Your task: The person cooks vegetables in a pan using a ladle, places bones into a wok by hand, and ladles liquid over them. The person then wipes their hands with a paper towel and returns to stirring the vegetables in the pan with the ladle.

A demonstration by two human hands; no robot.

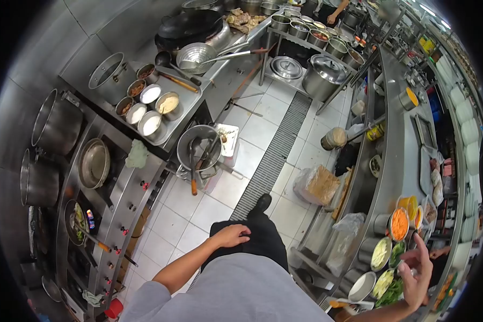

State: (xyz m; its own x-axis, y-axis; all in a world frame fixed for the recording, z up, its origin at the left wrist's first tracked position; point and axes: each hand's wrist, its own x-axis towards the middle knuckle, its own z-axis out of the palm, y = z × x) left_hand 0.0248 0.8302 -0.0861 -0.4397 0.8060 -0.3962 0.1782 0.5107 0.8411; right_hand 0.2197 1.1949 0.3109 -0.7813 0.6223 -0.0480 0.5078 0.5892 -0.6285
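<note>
My left hand (231, 236) hangs loosely in front of my dark trousers, its fingers slightly bent and nothing visible in it. At the lower right, my right hand (416, 273) is raised over the ingredient containers, with a finger stretched out and the thumb apart. Close to it are a container of shredded orange vegetable (399, 224), chopped green herbs (397, 253), pale sliced vegetable (380, 253) and leafy greens (396, 293). A round white-looking container (362, 286) stands nearer to me. Whether the fingertips touch any container, I cannot tell.
On the left, a stove holds a pan with food (77, 222) and large pots (57, 119). Seasoning bowls (150, 93) stand by a wok (189, 31). A pot with ladles (198, 147) is beside the floor drain (276, 153). Another person's hand (440, 251) shows across the right counter.
</note>
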